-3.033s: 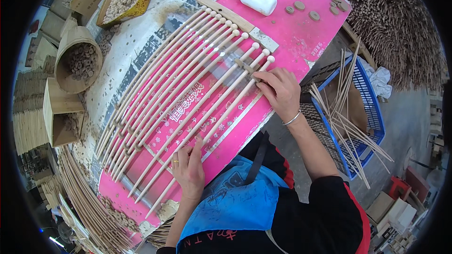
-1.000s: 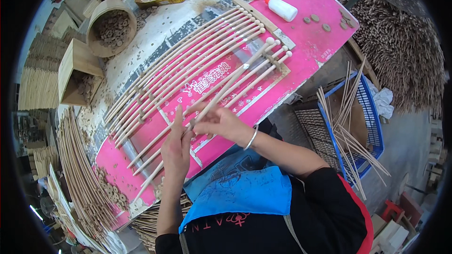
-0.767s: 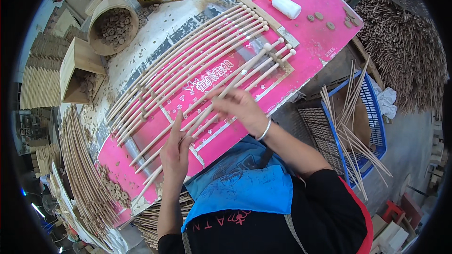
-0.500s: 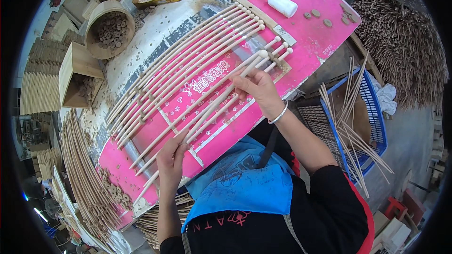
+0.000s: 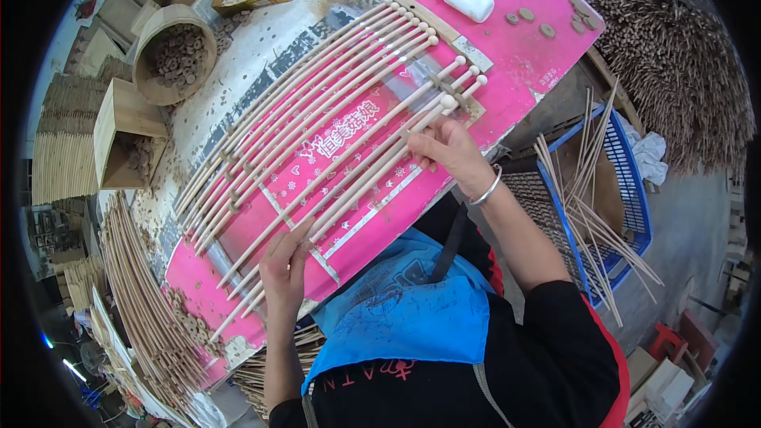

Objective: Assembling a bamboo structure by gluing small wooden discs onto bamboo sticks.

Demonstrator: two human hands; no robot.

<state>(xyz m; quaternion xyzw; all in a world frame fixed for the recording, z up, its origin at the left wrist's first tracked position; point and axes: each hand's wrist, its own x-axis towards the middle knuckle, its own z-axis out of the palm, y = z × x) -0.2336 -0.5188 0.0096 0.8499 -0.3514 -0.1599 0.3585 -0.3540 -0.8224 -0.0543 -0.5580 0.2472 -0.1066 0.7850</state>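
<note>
Pinching right hand [image 5: 453, 154]: is gripping a ball-tipped stick [image 5: 448, 101].
Curling left hand [image 5: 285, 265]: is touching lower shafts [image 5: 238, 319], hold unclear.

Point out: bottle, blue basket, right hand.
Bottle [image 5: 468, 2]: head view, white body.
Blue basket [image 5: 630, 194]: head view, right side wall.
Right hand [image 5: 457, 153]: head view, back of the hand.

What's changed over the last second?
The right hand has moved away from the left hand, up along the ball-tipped stick, and now pinches it just below its ball. That ball has swung toward the person. The left hand stays around the stick's lower part; the white bottle and blue basket are where they were.
</note>
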